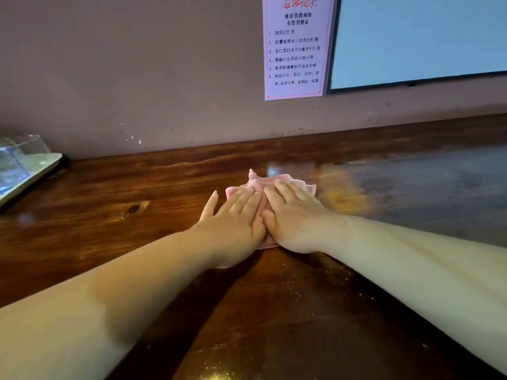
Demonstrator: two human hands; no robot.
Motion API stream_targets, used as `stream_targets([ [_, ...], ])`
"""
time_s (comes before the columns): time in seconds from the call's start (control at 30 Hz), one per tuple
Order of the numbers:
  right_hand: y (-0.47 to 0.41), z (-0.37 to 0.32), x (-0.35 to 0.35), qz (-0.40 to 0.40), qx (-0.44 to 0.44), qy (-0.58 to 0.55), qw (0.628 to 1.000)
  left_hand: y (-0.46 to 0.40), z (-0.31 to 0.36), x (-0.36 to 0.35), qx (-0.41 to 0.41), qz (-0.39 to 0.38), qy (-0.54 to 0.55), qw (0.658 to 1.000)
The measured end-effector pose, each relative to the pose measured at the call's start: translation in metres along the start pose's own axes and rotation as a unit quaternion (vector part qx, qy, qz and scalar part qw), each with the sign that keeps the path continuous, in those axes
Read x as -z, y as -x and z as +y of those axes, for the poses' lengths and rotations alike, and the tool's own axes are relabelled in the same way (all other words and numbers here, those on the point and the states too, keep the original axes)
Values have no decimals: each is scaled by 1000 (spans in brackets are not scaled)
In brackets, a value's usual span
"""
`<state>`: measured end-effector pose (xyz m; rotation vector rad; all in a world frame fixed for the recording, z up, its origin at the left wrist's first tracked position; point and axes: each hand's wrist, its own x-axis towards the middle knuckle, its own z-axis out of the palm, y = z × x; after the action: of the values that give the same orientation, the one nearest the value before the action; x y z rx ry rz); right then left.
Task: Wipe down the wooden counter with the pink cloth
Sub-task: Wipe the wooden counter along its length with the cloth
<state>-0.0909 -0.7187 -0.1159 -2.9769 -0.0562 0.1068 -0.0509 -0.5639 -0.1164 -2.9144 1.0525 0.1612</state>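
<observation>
The pink cloth (277, 180) lies bunched on the dark wooden counter (123, 204), near the middle and a little short of the back wall. My left hand (233, 218) and my right hand (295, 215) lie side by side on top of it, fingers straight and flat, pressing it down. The hands cover most of the cloth; only its far edge and a small corner under the wrists show. To the right of the cloth the counter has a dull, smeared sheen.
At the far left a white tray (41, 168) holds clear glasses (24, 149). A printed notice (296, 45) and a framed screen (417, 39) hang on the grey wall above the counter's back rail.
</observation>
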Motion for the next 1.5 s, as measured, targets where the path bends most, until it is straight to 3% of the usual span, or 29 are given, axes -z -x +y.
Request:
stream_targets([
  [0.2,-25,-13,22,-11,-22,8,1000,-18,5,22,93,-13,33,995],
  [0.37,3,-13,-5,-22,30,7,999,24,-3,-1,27,-7,0,1000],
  [0.6,-12,-30,19,-23,-13,9,1000,3,2,16,125,-15,31,992],
  [0.8,31,-33,3,-41,19,4,999,50,5,-5,78,1,5,997],
  [1.0,19,-34,17,-38,6,-11,999,36,25,17,163,-32,16,986],
  [1.2,50,-16,-3,-45,43,10,998,63,45,1,129,-22,6,991],
  [1.5,52,-12,13,-41,47,33,998,49,58,14,151,-29,38,987],
])
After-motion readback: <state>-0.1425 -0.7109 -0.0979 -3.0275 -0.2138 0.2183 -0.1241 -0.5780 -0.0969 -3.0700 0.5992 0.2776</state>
